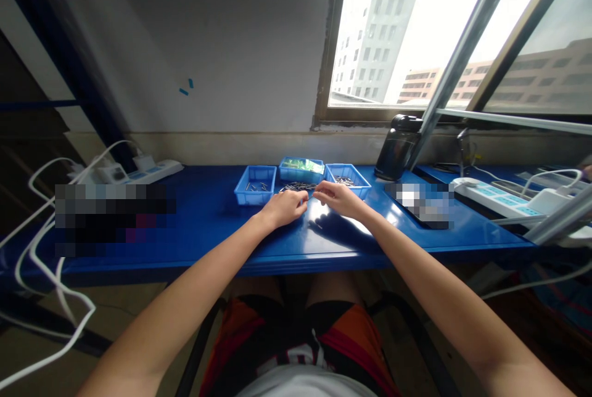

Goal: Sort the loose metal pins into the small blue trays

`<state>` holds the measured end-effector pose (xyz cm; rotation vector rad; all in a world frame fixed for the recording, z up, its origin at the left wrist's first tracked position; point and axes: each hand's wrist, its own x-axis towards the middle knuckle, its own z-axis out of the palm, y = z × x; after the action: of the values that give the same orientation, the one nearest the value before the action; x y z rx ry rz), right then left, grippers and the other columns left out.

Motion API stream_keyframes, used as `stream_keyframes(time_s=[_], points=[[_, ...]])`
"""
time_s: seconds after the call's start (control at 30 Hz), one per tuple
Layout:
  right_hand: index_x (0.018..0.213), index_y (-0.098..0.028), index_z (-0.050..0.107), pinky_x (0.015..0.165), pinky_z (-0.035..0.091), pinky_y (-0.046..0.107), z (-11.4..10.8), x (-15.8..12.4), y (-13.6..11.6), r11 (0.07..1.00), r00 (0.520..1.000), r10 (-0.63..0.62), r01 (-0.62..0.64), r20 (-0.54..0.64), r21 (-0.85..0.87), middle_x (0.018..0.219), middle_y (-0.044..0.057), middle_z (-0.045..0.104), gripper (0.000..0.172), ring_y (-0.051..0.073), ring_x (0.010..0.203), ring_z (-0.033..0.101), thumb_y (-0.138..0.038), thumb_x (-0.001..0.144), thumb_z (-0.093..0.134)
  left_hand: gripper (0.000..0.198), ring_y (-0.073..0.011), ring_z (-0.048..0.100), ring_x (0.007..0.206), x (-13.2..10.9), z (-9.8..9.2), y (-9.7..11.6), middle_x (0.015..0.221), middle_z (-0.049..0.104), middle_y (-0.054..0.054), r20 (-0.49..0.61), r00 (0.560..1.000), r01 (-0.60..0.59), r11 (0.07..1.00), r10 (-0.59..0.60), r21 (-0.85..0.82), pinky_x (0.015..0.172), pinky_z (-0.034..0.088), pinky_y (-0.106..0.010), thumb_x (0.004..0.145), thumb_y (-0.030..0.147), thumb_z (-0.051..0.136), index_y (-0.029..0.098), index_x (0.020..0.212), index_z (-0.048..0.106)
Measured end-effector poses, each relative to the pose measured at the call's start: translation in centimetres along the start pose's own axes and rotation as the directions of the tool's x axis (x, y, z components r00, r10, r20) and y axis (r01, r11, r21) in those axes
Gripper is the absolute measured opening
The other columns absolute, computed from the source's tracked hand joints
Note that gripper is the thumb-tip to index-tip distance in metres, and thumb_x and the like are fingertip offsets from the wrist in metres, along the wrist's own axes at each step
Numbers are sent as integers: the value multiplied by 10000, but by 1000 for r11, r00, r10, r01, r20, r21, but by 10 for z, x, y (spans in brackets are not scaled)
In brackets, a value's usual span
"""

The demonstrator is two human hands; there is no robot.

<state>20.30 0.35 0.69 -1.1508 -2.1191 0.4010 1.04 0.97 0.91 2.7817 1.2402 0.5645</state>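
Close together over the blue table (208,218) are my two hands, in front of a loose pile of small, thin metal pieces (298,187). My left hand (285,207) has its fingers curled inward, near the left blue bin (252,198); anything in its grip is too small to make out. The fingers and thumb of my right hand (340,198) are drawn together beside the right blue bin (361,187), and what they hold cannot be seen. Several thin pieces lie in the left bin, and a heap of them fills the right one.
Behind the pile stands another blue bin (287,174) with a lit screen (303,166) on it. A black bottle (398,147) and a dark flat device (430,215) are at the right. Power strips (160,170) with white cables lie toward both sides.
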Motion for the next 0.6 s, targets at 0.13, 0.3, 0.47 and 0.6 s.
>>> stream_keyframes(time_s=[0.13,0.3,0.47,0.6], points=[[818,-170,583,532,373,209,0,0,3,1000,1000,2,-2,-28,-10,587,-2,588,281,101,529,494,-424,822,464,179,-186,617,734,0,1,-1,820,660,-27,-7,1000,3,1000,-2,29,620,435,-244,820,303,433,223,872,584],[845,-177,594,552,381,208,0,1,10,998,999,-22,20,-43,-59,590,-4,598,238,99,532,492,-386,815,485,187,-183,606,714,0,0,-2,797,645,-30,-70,997,16,1000,-16,-1,605,431,-251,835,313,417,212,856,573],[859,-182,612,550,375,204,1,1,10,995,1000,-12,13,8,-103,594,-5,604,233,95,528,492,-371,819,481,209,-152,593,733,1,-3,2,828,632,-21,-172,985,-28,994,9,-110,644,444,-239,858,306,395,203,912,569],[887,-183,612,528,363,196,3,0,7,997,997,-30,35,64,-68,609,1,602,273,95,536,487,-407,830,466,199,-144,592,771,3,-2,3,865,634,-15,-170,983,-98,984,73,-147,678,452,-231,849,298,436,205,945,582]])
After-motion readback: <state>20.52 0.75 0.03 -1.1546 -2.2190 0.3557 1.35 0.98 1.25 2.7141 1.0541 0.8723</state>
